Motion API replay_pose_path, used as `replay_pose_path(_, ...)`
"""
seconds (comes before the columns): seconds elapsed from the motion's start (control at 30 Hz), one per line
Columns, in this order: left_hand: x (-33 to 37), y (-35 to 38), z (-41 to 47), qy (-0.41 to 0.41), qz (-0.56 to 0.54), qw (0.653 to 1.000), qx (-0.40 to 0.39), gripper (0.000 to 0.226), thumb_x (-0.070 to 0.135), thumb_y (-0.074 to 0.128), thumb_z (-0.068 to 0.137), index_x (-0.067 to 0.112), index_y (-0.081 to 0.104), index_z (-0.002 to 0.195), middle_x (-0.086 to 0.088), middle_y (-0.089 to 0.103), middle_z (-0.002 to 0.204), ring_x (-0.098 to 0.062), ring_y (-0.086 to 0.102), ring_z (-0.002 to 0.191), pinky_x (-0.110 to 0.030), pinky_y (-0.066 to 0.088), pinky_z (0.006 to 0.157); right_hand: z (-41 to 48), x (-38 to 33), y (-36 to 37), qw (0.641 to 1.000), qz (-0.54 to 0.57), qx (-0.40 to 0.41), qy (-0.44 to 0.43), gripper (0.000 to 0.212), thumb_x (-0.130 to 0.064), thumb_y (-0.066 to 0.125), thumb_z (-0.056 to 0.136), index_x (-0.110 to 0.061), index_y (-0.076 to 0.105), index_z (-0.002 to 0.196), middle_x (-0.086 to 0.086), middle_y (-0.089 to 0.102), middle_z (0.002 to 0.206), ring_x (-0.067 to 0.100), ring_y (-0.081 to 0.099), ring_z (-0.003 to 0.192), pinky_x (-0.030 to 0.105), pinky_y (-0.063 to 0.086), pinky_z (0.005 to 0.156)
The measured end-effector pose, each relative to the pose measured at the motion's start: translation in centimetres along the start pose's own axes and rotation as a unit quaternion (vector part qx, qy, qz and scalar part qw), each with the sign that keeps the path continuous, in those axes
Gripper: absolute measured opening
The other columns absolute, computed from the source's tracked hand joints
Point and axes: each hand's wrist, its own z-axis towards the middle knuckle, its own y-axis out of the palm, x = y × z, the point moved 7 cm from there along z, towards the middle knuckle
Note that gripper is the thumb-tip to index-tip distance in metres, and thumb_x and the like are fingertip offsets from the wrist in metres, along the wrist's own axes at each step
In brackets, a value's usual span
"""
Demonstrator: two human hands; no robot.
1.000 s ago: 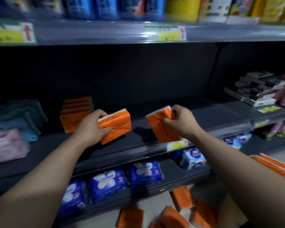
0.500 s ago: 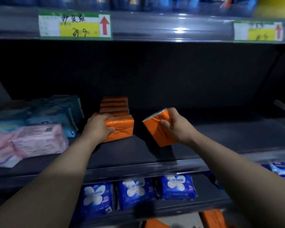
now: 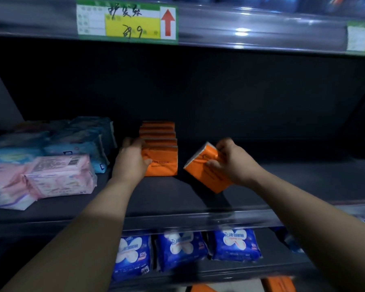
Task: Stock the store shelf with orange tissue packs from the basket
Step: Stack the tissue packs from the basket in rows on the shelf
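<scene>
A row of orange tissue packs (image 3: 158,131) stands upright on the dark middle shelf (image 3: 177,197), running front to back. My left hand (image 3: 131,161) grips the frontmost orange pack (image 3: 163,163) by its left side, and that pack rests on the shelf against the row. To the right, my right hand (image 3: 232,161) holds a second orange pack (image 3: 207,173), tilted with one corner pointing down, just above the shelf. The basket is out of sight.
Pink packs (image 3: 57,175) and light blue packs (image 3: 78,140) fill the shelf's left part. Blue packs (image 3: 181,249) line the shelf below. A price label (image 3: 126,20) hangs on the shelf edge above. More orange packs (image 3: 278,284) show at the bottom edge.
My left hand moved its pack back and left and set it upright at the front of the orange row. The right hand followed with its pack still tilted. The view shifted left.
</scene>
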Motion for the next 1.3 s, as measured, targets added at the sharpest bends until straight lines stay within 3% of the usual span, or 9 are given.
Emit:
replay_pose_path(0.3,-0.3,-1.9,-0.3,0.009,-0.022,0.999,-0.047,0.057,0.014,0.069,0.080,0.016,0.049,0.134,-0.017,0.049,0.130,-0.034,0.053,0.112,-0.036,0.045,0.090,-0.4,-4.7,2.2,0.996,0.003,-0.054,-0.074,0.035,-0.030,0.078,0.073,-0.026,0.051,0.097,-0.001,0.063,0.091,0.018,0.061,0.082,0.040,0.053,0.074)
replay_pose_path(0.47,-2.1,-4.4,-1.4,-0.026,0.006,0.998,-0.048,0.051,0.021,0.061,0.089,0.015,0.046,0.137,-0.013,0.051,0.135,-0.027,0.050,0.120,-0.033,0.042,0.096,0.1,-8.3,5.4,0.988,-0.038,-0.065,-0.133,0.035,-0.030,0.076,0.075,-0.025,0.055,0.103,-0.004,0.059,0.104,0.017,0.057,0.094,0.031,0.047,0.078)
replay_pose_path(0.57,-2.3,-5.5,-2.1,-0.021,0.034,0.998,-0.043,0.048,0.025,0.059,0.090,0.017,0.047,0.136,-0.010,0.053,0.132,-0.026,0.052,0.117,-0.035,0.044,0.093,0.6,-9.8,7.2,0.983,-0.078,-0.053,-0.156,0.041,-0.033,0.074,0.076,-0.023,0.057,0.112,0.001,0.055,0.113,0.021,0.051,0.106,0.031,0.041,0.089)
replay_pose_path(0.73,-2.1,-5.9,-2.4,-0.012,0.047,0.998,-0.037,0.045,0.024,0.057,0.090,0.019,0.047,0.134,-0.009,0.054,0.129,-0.026,0.053,0.114,-0.035,0.045,0.089,1.7,-11.0,8.6,0.978,-0.135,0.003,-0.161,0.047,-0.043,0.071,0.076,-0.029,0.059,0.119,0.005,0.047,0.121,0.025,0.041,0.115,0.035,0.029,0.098)
replay_pose_path(1.13,-1.6,-6.4,-2.2,-0.012,0.042,0.998,-0.041,0.047,0.026,0.055,0.091,0.020,0.045,0.137,-0.007,0.053,0.130,-0.027,0.051,0.117,-0.037,0.046,0.092,2.3,-10.8,8.2,0.980,-0.125,0.025,-0.152,0.064,-0.057,0.070,0.071,-0.033,0.052,0.127,0.004,0.047,0.125,0.025,0.041,0.117,0.037,0.030,0.099)
replay_pose_path(1.3,0.6,-6.6,-2.5,0.012,0.040,0.998,-0.049,0.047,0.031,0.055,0.091,0.019,0.046,0.135,-0.009,0.054,0.128,-0.027,0.052,0.116,-0.041,0.048,0.092,1.2,-9.2,5.4,0.979,-0.129,0.034,-0.151,0.057,-0.058,0.064,0.076,-0.031,0.054,0.125,0.002,0.051,0.121,0.023,0.043,0.115,0.037,0.029,0.097)
